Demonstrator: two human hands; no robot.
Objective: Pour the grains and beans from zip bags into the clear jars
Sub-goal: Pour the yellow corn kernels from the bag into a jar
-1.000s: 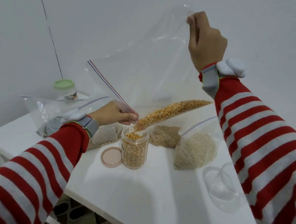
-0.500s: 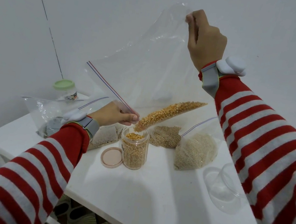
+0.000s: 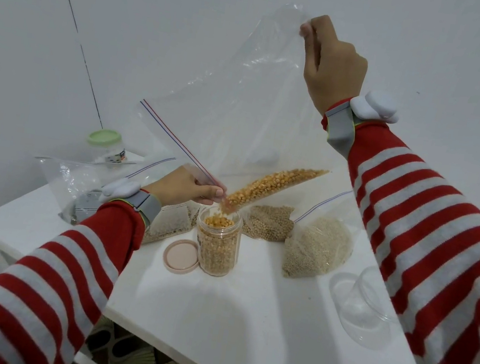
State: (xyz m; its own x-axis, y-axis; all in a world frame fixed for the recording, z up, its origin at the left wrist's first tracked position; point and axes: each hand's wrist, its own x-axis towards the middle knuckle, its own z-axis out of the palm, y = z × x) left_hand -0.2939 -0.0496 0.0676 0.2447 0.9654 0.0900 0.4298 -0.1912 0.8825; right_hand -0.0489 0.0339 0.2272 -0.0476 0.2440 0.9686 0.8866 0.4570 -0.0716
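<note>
Above the jar (image 3: 217,242) on the table (image 3: 242,322), the bag (image 3: 244,104) hangs tilted. The right hand (image 3: 333,68) pinches its bottom corner high so the corn (image 3: 276,181) slides down. The left hand (image 3: 184,189) pinches the zip mouth narrow, aiming the stream. The falling kernels blur, and the sleeve (image 3: 426,241) cuts off an empty jar (image 3: 362,312).

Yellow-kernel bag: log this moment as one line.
step: pouring | left hand: pinches zip bag mouth over jar | right hand: holds bag corner high | jar: nearly full | lid: off, beside jar
</note>
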